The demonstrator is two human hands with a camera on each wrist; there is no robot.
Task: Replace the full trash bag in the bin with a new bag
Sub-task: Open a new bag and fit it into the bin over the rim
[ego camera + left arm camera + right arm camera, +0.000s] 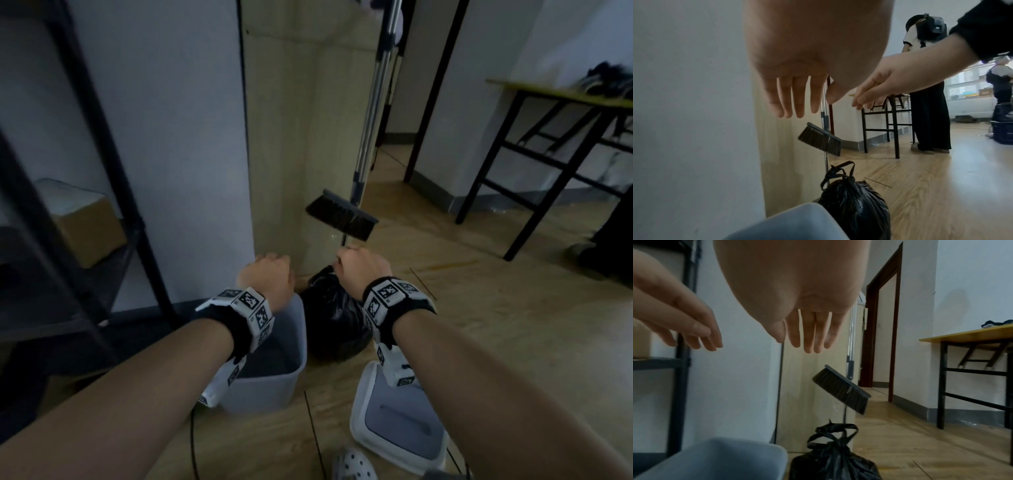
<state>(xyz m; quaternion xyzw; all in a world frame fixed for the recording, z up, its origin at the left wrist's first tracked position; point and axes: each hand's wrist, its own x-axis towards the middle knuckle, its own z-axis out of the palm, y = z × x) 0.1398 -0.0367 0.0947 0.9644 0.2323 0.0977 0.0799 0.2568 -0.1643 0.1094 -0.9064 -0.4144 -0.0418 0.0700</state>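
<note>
Both hands free above a tied bag on the floor; bin stands unlined.

The left hand (267,275) and right hand (363,272) hang side by side in the air, fingers (797,97) straight and relaxed, holding nothing; the wrist views confirm both palms bare. The black bag (334,322), knotted at the top with its handles (835,432) standing up, sits on the wood floor (462,325) touching the bin (270,373) at the bin's 3 o'clock side, directly below the right hand. The grey bin, seen from the head view, shows no liner inside. Its lid (399,423) lies flat on the floor at 5 o'clock from the bag. A broom (342,219) leans against the beige panel (291,137) at 12 o'clock from the bag. A black shelf (78,205) stands at 9 o'clock, a table (561,113) at 2 o'clock.
</note>
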